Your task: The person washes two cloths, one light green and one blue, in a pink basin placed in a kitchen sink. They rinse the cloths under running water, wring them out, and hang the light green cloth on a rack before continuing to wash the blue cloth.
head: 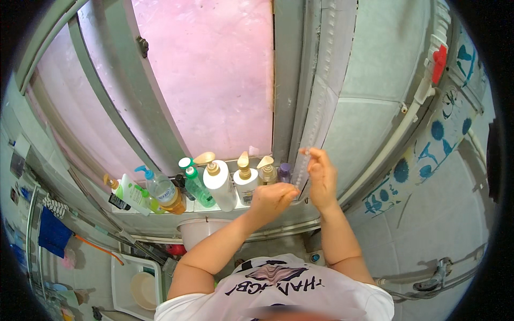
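Observation:
My left hand (274, 197) is curled into a loose fist before the window sill, just in front of the small pump bottles. To its right my right hand (322, 173) is raised with bent fingers, close to the window's right edge. A small clear glint shows at the right fingertips. A translucent bumpy strip (326, 52) runs down the window's edge and passes close to both hands; I cannot tell whether either one grips it. Nearest the left hand are a purple-capped bottle (284, 172), a clear pump bottle (268, 175) and a white pump bottle (245, 185).
More bottles line the sill (160, 218): a large white pump bottle (220, 186), a green bottle (198, 186) and a blue-pump bottle (164, 188). A pale bucket (200, 230) stands below. A pipe with a red valve handle (439, 64) and a metal tap (439, 275) are at right.

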{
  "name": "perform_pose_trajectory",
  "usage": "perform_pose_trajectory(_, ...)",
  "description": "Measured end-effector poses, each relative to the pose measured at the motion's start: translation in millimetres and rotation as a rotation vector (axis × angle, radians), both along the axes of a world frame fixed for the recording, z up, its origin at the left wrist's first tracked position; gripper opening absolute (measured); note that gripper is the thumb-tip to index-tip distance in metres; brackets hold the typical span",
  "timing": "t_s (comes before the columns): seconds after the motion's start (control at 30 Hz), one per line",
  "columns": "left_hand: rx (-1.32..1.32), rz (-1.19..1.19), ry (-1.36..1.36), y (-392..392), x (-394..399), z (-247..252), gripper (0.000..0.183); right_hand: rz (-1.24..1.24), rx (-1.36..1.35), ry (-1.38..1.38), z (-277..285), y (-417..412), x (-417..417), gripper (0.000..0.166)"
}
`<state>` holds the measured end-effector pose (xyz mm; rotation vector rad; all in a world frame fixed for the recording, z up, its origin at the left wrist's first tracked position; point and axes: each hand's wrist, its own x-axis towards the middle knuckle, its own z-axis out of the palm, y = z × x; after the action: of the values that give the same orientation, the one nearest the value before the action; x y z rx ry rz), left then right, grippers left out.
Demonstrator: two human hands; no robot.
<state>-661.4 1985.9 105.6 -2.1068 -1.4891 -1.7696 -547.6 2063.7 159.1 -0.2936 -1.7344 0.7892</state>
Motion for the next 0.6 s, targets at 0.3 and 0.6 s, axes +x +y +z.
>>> perform_pose_trajectory(0.3, -0.169, -0.063, 0.243, -4.4, 9.4, -28.4, 0.012, -0.069, 0.061, 0.103, 42.8, 0.9, -2.8, 0.028)
perform_pose_trajectory(0.6, -0.263, -0.306, -0.549, -13.8, -21.6, 72.5, 0.030, -0.061, 0.233, -0.260, -56.9, -20.1, -12.2, 0.022)
